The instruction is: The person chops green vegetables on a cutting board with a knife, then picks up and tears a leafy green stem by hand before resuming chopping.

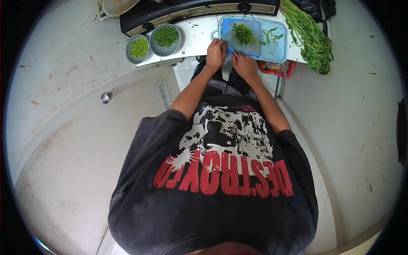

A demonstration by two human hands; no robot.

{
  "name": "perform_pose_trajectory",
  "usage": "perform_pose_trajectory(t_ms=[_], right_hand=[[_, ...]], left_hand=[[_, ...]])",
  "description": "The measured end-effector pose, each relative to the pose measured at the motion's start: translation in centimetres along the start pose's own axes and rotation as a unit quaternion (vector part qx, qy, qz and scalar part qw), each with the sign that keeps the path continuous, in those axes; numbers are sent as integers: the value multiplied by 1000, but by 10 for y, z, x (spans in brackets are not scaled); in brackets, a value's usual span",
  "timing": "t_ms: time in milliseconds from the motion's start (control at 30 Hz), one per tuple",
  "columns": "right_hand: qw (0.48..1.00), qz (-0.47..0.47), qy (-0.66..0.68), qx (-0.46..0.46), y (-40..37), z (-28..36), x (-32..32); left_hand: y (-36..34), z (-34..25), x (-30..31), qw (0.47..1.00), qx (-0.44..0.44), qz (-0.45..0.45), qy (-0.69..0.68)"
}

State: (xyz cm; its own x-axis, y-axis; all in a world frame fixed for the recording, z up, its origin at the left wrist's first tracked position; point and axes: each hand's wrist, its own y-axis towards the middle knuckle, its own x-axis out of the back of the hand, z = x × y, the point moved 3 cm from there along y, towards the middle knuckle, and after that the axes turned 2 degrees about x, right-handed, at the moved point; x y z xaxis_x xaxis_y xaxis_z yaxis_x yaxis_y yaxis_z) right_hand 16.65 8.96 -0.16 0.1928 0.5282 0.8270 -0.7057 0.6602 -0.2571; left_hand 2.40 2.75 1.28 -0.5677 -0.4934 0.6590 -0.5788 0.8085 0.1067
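My right hand (245, 66) is closed around the handle of a knife (231, 49) at the near edge of a blue cutting board (255, 52). The blade points up and left, toward my left hand (216, 54). That hand's fingers are curled together by the blade's tip at the board's left edge; what they hold, if anything, is too small to make out. A pile of finely chopped greens (243, 34) lies on the board, just beyond both hands. The board rests in a light blue tray (280, 53), which has loose green stems and leaves (272, 36) on its right side.
Two grey bowls stand left of the tray: one with dark chopped greens (166, 36), one with lighter chopped pieces (139, 47). A black stove (195, 15) lies behind. Long leafy greens (312, 40) hang over the counter's right end. Below the tray is a red basket (290, 70).
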Motion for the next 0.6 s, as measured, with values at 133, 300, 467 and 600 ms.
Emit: perform_pose_trajectory(t_ms=[133, 300, 467, 600], right_hand=[[1000, -10, -3, 1, -2, 1, 3], [1000, -12, 6, -2, -16, -15, 12], [1000, -8, -1, 9, -15, -21, 13], [1000, -16, 9, 25, -14, -4, 10]], left_hand=[[2, 2, 0, 1000, 29, 3, -7], [0, 0, 3, 1000, 24, 14, -1], [-2, 6, -1, 1000, -2, -1, -11], [-1, 5, 1, 1000, 3, 4, -13]])
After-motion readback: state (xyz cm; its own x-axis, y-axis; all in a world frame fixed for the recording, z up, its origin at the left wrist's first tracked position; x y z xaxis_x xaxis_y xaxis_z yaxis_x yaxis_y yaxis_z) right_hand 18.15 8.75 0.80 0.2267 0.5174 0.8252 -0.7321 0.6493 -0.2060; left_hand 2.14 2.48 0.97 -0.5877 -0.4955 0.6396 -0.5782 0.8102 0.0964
